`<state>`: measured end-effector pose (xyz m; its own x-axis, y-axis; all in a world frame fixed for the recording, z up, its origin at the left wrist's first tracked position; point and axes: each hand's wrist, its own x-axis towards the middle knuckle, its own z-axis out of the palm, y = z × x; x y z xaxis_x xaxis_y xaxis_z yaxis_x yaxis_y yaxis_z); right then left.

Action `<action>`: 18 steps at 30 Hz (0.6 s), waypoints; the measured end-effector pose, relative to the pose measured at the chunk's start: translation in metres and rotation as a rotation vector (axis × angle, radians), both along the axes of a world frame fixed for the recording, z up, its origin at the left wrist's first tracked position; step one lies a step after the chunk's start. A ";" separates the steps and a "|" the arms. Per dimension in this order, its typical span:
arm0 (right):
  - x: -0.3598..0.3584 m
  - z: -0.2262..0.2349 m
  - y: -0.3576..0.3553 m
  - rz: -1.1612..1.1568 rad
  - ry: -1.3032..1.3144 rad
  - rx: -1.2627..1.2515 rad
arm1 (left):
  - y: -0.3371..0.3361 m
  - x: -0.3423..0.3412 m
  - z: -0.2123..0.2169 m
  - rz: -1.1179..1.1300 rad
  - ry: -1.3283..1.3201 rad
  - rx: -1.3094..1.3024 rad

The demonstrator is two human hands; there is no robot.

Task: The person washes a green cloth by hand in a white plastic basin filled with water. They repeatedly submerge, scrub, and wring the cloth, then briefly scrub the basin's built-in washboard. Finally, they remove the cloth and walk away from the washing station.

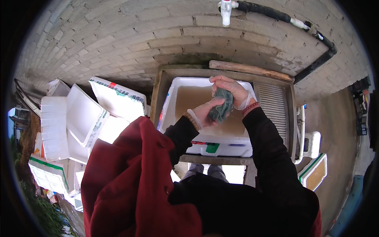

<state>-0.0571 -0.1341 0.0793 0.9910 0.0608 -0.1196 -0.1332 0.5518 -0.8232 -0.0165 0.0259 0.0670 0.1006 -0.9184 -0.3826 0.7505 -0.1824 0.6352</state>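
A bunched grey-green cloth (222, 105) is squeezed between my two hands, above a white foam box (167, 103) of murky brown water (193, 96). My left hand (205, 112) grips the cloth's lower end, its thumb pressed over the folds. Around the upper end are wrapped the fingers of my right hand (233, 90). Both hands wear thin see-through gloves. Beaded bracelets circle both wrists. The part of the cloth inside my fists is hidden.
The box sits in a concrete sink (156, 91) with a ribbed washboard (273, 104) at its right. A wooden plank (250, 70) lies along the back rim. Above hangs a white tap (226, 14) on a black-wrapped pipe. Foam boxes (87, 114) pile up at left; another box (314, 172) stands at right.
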 end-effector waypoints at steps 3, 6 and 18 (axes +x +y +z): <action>0.007 -0.005 -0.003 -0.088 0.131 -0.220 | -0.007 0.007 -0.007 -0.040 -0.171 0.131; 0.016 -0.025 -0.010 -0.126 0.153 -0.441 | -0.023 0.016 -0.019 -0.148 -0.496 0.276; 0.023 -0.044 -0.005 -0.302 -0.005 -0.549 | -0.007 0.023 -0.046 -0.073 -0.410 0.252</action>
